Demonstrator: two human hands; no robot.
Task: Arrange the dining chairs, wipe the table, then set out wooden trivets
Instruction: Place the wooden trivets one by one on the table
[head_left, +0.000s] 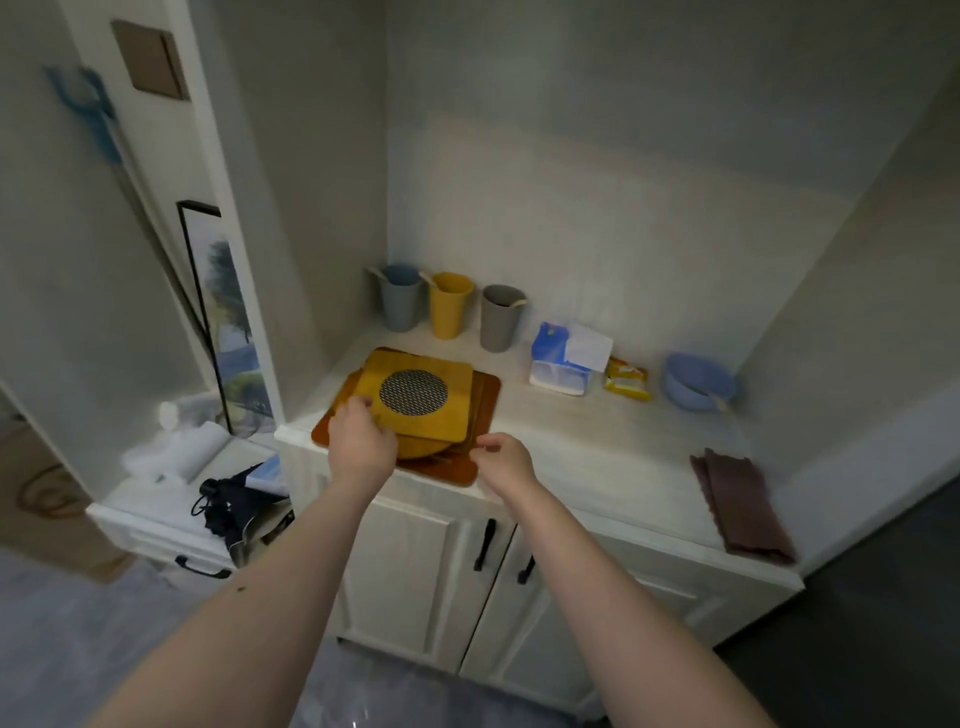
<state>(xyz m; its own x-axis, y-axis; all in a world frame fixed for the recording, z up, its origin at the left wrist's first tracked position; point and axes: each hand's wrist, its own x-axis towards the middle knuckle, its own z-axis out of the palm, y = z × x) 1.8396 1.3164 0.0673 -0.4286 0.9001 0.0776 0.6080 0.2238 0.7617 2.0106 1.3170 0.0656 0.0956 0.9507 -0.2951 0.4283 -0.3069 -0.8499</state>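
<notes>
White counter (597, 441) in an alcove, and I see the trivet stack (415, 387) at its left front edge. Left hand (361, 441) curls onto the top trivet's near corner; right hand (506, 460) pinches the stack's front edge.

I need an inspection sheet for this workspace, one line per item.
Surface: pale counter over white cabinet doors.
Job's things: stack of wooden trivets at the counter's left end.
Clutter: three cups, tissue pack, blue bowl, folded brown cloth.
Hands: left hand grips the stack's near left edge; right hand at its near right corner, contact unclear.
Cables: nothing seen.
Surroundings: framed picture, dark umbrella at left.
</notes>
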